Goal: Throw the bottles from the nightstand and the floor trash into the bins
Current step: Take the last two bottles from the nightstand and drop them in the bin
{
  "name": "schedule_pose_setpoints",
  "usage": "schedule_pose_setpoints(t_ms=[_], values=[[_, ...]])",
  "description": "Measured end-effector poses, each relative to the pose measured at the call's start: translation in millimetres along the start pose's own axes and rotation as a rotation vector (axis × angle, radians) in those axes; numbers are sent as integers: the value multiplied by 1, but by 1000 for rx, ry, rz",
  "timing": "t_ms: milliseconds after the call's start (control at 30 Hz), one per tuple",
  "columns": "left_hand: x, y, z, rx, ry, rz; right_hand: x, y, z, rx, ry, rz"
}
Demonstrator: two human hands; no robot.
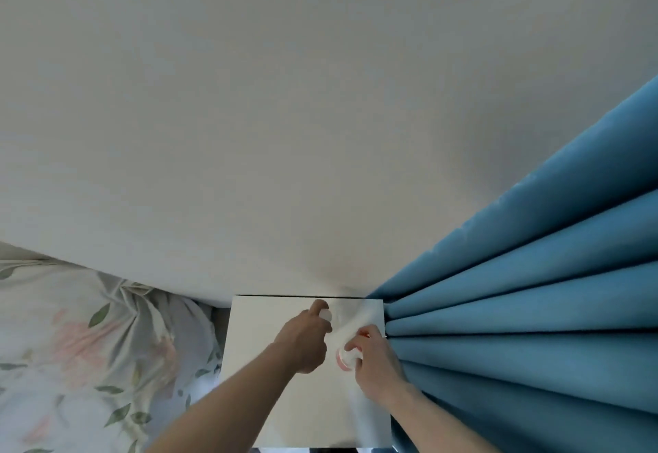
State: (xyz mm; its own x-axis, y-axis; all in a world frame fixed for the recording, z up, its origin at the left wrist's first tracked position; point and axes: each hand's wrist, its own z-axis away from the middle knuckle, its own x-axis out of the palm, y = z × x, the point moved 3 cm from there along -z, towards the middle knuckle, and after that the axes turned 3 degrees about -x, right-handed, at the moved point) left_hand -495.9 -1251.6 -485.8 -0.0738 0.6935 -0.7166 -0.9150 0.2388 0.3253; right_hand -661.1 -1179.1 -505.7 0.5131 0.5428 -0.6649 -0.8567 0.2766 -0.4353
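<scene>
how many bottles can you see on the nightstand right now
2. One with a white cap is gripped by the left hand near the back of the nightstand. One with a pink cap is gripped by the right hand. The hands may hide others.

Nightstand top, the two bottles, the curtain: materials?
Nightstand: likely laminate or painted board, smooth matte white with crisp edges. Bottles: clear plastic by the look; see-through bodies, a white cap in the left hand, a pink cap in the right hand. Curtain: thick matte blue fabric hanging in deep folds.
</scene>
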Motion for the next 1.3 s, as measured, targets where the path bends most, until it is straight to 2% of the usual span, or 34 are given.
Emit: schedule_pose_setpoints(t_ms=[133,267,400,600,767,900,1033,1300], values=[[-13,-17,73,-159,211,215,-17,-13,25,-109,57,-39],[-16,-43,172,-428,435,469,-29,-46,53,-235,45,-56],[4,-65,273,-688,647,649,-28,-98,80,-429,-58,-14],[52,-65,417,-973,918,761,-5,-204,133,-702,-201,79],[112,-38,537,-1159,1199,919,49,-288,209,-966,-346,207],[175,-4,633,-1295,1377,1033,114,-330,297,-1125,-464,316],[245,37,725,-1431,1533,1044,181,-351,396,-1290,-550,354],[357,112,864,-1701,1732,1034,295,-368,583,-1530,-792,440]])
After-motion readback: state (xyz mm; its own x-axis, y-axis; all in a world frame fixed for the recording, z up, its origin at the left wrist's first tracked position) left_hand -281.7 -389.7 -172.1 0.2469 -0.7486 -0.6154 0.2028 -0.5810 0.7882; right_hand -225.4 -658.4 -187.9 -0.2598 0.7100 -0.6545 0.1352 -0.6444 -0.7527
